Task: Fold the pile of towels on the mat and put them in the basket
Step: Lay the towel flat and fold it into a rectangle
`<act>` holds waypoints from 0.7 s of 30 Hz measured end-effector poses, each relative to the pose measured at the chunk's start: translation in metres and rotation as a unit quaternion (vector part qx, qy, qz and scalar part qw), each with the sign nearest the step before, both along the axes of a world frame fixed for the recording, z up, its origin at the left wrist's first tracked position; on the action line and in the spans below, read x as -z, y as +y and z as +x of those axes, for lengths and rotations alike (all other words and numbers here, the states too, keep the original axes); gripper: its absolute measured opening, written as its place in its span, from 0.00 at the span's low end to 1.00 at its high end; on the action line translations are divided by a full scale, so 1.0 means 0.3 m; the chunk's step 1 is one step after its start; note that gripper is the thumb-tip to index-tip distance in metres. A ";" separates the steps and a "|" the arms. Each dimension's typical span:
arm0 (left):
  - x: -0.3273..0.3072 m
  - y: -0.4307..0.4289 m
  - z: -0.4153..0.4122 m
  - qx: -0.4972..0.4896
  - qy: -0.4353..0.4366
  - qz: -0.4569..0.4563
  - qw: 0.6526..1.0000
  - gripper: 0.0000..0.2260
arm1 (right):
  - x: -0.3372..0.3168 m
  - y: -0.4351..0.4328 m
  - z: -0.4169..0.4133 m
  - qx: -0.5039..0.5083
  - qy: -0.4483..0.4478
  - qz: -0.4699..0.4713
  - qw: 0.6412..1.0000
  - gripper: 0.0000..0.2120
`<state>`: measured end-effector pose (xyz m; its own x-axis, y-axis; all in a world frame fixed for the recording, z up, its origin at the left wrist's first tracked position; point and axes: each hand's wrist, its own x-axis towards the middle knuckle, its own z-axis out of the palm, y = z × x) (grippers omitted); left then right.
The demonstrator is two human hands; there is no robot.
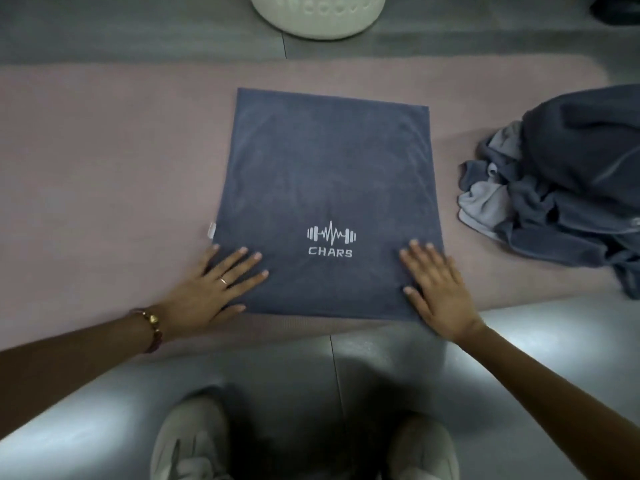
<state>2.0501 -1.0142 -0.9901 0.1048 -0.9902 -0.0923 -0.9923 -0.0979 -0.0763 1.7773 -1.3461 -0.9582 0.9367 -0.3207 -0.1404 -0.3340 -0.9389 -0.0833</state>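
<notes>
Head view: a dark grey towel (329, 188) lies flat on the pink mat (104, 168), logo toward the near edge. Left hand (214, 289) and right hand (440, 289) rest on its near corners, fingers straight and spread. Crumpled towels (561, 188) are piled right; the white basket (318, 15) stands far, off the mat.

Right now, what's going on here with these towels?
A person rests both palms flat, left hand and right hand, on the near corners of a dark grey towel spread flat on the pink mat. A heap of unfolded towels lies on the mat to the right. The white basket stands beyond the mat; its inside is out of view.
</notes>
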 end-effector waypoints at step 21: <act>-0.079 0.031 0.135 0.135 0.115 0.032 0.984 0.39 | -0.016 -0.073 -0.195 -0.126 -0.039 0.037 0.991 0.23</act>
